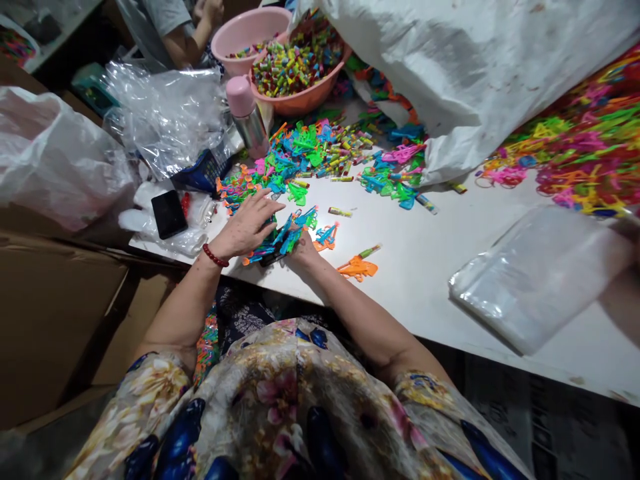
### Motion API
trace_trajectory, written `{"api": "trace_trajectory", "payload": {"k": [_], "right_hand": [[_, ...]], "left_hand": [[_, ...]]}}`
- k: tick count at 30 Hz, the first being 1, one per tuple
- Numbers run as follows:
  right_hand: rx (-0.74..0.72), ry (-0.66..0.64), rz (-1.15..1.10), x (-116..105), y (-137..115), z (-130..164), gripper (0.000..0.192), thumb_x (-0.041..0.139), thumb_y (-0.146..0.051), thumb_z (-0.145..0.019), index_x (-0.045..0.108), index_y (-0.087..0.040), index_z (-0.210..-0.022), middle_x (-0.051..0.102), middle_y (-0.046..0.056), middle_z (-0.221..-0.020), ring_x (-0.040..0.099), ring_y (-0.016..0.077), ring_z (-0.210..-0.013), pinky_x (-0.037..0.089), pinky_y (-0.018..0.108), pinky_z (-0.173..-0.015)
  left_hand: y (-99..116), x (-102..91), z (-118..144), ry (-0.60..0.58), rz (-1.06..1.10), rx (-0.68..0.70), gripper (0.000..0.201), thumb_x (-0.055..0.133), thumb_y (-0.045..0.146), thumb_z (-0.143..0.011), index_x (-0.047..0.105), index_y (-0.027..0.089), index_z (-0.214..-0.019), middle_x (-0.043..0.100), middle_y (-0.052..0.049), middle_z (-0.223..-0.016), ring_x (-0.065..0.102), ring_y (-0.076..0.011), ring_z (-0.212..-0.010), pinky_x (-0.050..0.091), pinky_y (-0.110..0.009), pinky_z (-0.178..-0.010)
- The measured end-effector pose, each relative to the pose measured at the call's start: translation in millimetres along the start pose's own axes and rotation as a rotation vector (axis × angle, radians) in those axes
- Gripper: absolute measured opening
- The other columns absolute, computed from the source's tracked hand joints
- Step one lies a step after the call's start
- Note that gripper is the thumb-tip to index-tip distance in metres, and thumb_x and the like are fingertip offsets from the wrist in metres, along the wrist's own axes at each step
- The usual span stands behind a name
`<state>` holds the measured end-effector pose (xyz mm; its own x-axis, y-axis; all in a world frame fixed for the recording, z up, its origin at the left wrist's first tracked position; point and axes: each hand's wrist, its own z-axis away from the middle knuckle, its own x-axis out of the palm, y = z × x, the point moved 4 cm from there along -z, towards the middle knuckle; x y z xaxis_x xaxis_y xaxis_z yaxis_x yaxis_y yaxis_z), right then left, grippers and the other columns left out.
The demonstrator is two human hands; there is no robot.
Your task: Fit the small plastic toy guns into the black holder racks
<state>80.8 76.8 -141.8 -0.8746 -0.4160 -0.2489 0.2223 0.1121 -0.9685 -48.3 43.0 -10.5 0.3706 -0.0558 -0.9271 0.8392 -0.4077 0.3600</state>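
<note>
left hand (249, 225): grip flat, fingers spread over bundle of thin plastic toys (281, 239) | right hand (303, 247): grip closed on bundle | matte white tabletop (425, 267) | crinkly bag stack (537, 273) at 3 o'clock

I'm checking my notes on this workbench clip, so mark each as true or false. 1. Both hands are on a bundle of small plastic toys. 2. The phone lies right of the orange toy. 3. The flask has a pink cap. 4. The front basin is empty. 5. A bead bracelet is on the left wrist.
1. True: the left hand and right hand gather the toy bundle.
2. False: the phone lies far left of the orange toy.
3. True: flask.
4. False: the front basin is heaped with coloured pieces.
5. True: bracelet.
</note>
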Motion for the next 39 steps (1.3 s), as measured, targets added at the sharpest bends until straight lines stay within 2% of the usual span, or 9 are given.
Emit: {"api": "trace_trajectory", "payload": {"k": [7,14,16,20,23,27,31,36,39], "right_hand": [[0.260,0.191,-0.479,-42.8,-0.8,11.7,0.033,0.081,-0.048,-0.075,0.059,-0.023,-0.080,0.067,0.000,-0.071,0.062,0.0136,-0.061,0.058,0.028,-0.058],[0.395,0.249,-0.724,-88.6,-1.8,18.4,0.038,0.089,-0.044,-0.077,0.061,-0.019,-0.078,0.066,0.000,-0.064,0.060,0.0099,-0.052,0.054,0.020,-0.046],[0.414,0.246,-0.812,-89.9,0.1,21.2,0.041,0.088,-0.051,-0.078,0.062,-0.019,-0.081,0.068,0.002,-0.068,0.063,0.0112,-0.055,0.057,0.022,-0.047],[0.459,0.246,-0.924,-90.2,1.3,28.9,0.043,0.084,-0.056,-0.082,0.062,-0.019,-0.083,0.073,0.006,-0.076,0.071,0.0152,-0.067,0.063,0.024,-0.056],[0.454,0.235,-0.947,-96.5,0.6,34.7,0.037,0.083,-0.051,-0.085,0.063,-0.020,-0.082,0.076,0.008,-0.082,0.074,0.0175,-0.077,0.064,0.025,-0.063],[0.415,0.113,-0.829,-93.1,-1.1,50.1,0.030,0.084,-0.045,-0.082,0.069,-0.019,-0.086,0.076,0.007,-0.084,0.072,0.0168,-0.076,0.061,0.026,-0.064],[0.243,-0.095,-0.397,-56.1,-9.3,76.5,0.028,0.083,-0.041,-0.080,0.073,-0.019,-0.094,0.074,0.003,-0.085,0.066,0.0148,-0.074,0.056,0.028,-0.071],[-0.065,-0.061,0.089,-19.9,-17.7,83.9,0.033,0.081,-0.031,-0.082,0.071,-0.019,-0.111,0.066,0.006,-0.105,0.061,0.0153,-0.079,0.052,0.031,-0.078],[-0.106,0.053,0.187,-29.9,-11.1,72.2,0.027,0.081,-0.034,-0.082,0.071,-0.020,-0.102,0.064,0.005,-0.098,0.059,0.0187,-0.085,0.050,0.031,-0.078]], "left_hand": [[-1.0,-0.5,-1.9,0.056,0.017,0.002,0.034,0.049,0.023,-0.098,0.064,0.022,-0.128,0.067,-0.010,-0.136,0.038,-0.0288,-0.154,0.030,-0.057,-0.130],[-0.8,-9.5,3.1,0.141,0.104,0.004,0.038,0.044,0.040,-0.106,0.064,0.025,-0.134,0.067,-0.006,-0.141,0.046,-0.0252,-0.151,0.035,-0.053,-0.128],[1.9,-12.9,8.1,0.252,0.131,-0.003,0.038,0.045,0.045,-0.106,0.065,0.027,-0.133,0.067,-0.004,-0.142,0.050,-0.0239,-0.148,0.037,-0.051,-0.128],[-2.6,-20.9,27.8,0.705,0.133,-0.119,0.037,0.039,0.047,-0.109,0.067,0.030,-0.127,0.068,-0.003,-0.135,0.053,-0.0228,-0.143,0.035,-0.051,-0.128],[-18.0,-19.3,37.9,0.786,0.134,-0.111,0.044,0.034,0.051,-0.109,0.066,0.032,-0.131,0.066,-0.002,-0.138,0.044,-0.0236,-0.150,0.028,-0.052,-0.131],[-48.6,-17.1,38.8,0.626,-0.025,-0.101,0.052,0.030,0.060,-0.106,0.067,0.034,-0.132,0.067,-0.001,-0.139,0.031,-0.0244,-0.158,0.005,-0.055,-0.135],[-59.4,-9.1,32.7,0.553,-0.083,-0.096,0.065,0.020,0.061,-0.106,0.072,0.025,-0.120,0.072,-0.008,-0.124,0.056,-0.0281,-0.136,0.030,-0.054,-0.125],[-17.7,9.5,23.2,0.636,-0.258,-0.495,0.062,0.016,0.044,-0.107,0.071,0.017,-0.113,0.069,-0.017,-0.115,0.060,-0.0340,-0.114,0.042,-0.055,-0.102],[25.2,19.3,18.2,0.501,-0.405,-0.712,0.053,0.024,0.041,-0.109,0.068,0.015,-0.124,0.069,-0.019,-0.120,0.057,-0.0376,-0.116,0.036,-0.059,-0.103]]}}
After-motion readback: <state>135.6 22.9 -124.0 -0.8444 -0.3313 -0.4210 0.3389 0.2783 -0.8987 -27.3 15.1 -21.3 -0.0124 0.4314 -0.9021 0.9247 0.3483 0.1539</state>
